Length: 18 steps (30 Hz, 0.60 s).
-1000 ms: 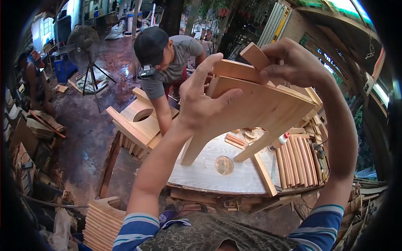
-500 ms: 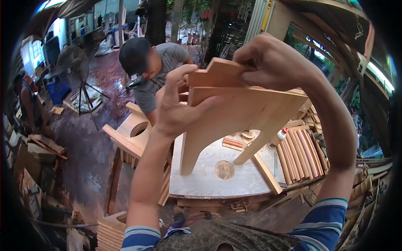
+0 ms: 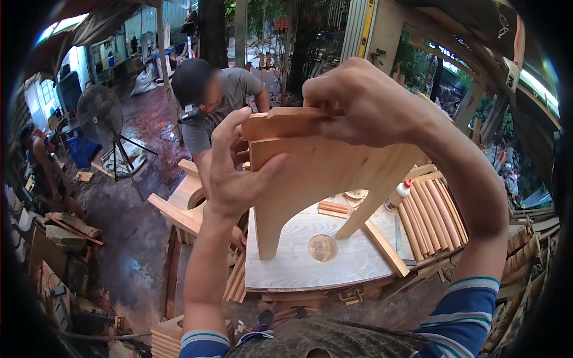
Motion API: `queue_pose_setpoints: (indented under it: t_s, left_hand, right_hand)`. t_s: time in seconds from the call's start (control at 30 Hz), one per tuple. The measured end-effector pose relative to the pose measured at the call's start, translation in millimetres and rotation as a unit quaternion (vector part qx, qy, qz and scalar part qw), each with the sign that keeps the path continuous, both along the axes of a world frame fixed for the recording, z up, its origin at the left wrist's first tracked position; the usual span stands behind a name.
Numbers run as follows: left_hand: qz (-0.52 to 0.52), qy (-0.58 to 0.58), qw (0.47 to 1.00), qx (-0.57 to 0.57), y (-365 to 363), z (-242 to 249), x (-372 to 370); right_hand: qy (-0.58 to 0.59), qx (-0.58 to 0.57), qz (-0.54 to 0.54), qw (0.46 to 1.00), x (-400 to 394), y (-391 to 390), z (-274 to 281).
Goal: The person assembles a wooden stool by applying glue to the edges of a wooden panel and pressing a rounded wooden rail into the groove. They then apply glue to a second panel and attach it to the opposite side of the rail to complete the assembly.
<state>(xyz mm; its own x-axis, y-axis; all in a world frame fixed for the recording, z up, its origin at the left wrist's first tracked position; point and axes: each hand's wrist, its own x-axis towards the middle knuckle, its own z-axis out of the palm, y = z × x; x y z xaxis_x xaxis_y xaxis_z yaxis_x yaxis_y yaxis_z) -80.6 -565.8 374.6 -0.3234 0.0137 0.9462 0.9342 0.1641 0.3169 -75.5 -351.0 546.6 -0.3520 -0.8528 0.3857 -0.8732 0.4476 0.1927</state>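
Observation:
A pale wooden panel (image 3: 322,164) with an arched cutout stands upright on the light worktable (image 3: 286,268), its two legs down. Along its top edge lies a reddish wooden strip (image 3: 280,125). My left hand (image 3: 239,179) grips the panel's upper left corner, thumb on the near face and fingers behind, partly hidden. Bent over the strip's right part, my right hand (image 3: 364,104) pinches it between thumb and fingers. Beneath the arch, a round wooden inlay or disc (image 3: 323,247) shows on the table.
A person in a grey shirt (image 3: 236,89) leans beside a wooden piece with a round hole (image 3: 190,194). Curved slats (image 3: 433,218), a glue bottle (image 3: 399,194) and a wooden bar (image 3: 385,246) occupy the table's right. A fan (image 3: 101,116) stands at left.
The reddish strip now sits lower and flatter along the panel's top, with my right hand moved left along with it. The view has shifted slightly. The other person's hand now shows beside the table.

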Motion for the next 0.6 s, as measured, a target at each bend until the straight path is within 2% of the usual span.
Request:
queue_pose_setpoints:
  t_s: [0.07,0.2,0.27,0.4,0.6]
  left_hand:
    - [-0.029,-0.008,0.999,0.033,2,-2,-3]
    - [0.022,-0.027,0.999,-0.001,-2,5,-1]
    - [0.000,-0.025,0.998,0.052,0,3,-8]
    - [0.038,0.010,0.999,0.025,-5,7,-18]
    - [0.034,0.005,0.999,0.020,-8,11,-22]
  right_hand:
    - [-0.011,0.007,0.002,1.000,0,-1,-1]
    - [-0.029,-0.015,0.032,0.999,-5,1,0]
    - [-0.011,0.001,0.037,0.999,-11,2,0]
    - [-0.042,0.008,0.034,0.999,-19,0,3]
    - [-0.066,0.024,0.009,0.998,-30,1,8]
